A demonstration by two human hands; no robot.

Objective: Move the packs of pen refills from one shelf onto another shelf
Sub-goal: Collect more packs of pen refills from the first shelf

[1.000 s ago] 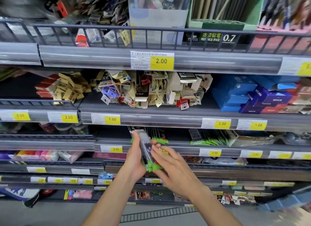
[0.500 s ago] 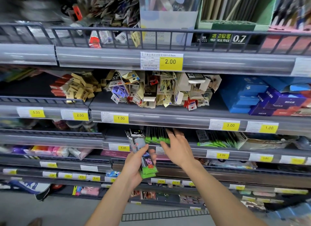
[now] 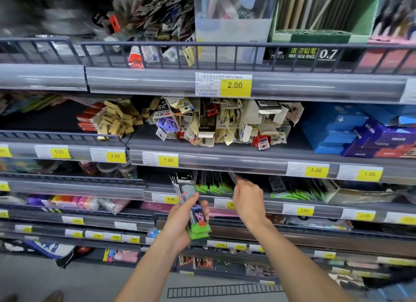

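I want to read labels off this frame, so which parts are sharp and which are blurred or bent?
Head view: the yellow 2.00 price tag at centre reads sharp; the top-left corner and right edge smear with blur; the grey shelf rails bow from the wide lens; the green-ended refill packs in the left hand are legible, while the right hand looks slightly soft.

grey metal shelving (image 3: 225, 160), grey floor (image 3: 67, 279)

The packs of pen refills (image 3: 194, 208) are glossy clear plastic with green card ends. The shelf (image 3: 225, 160) edges are smooth grey metal behind shiny plastic strips holding matt paper price labels (image 3: 235, 85).
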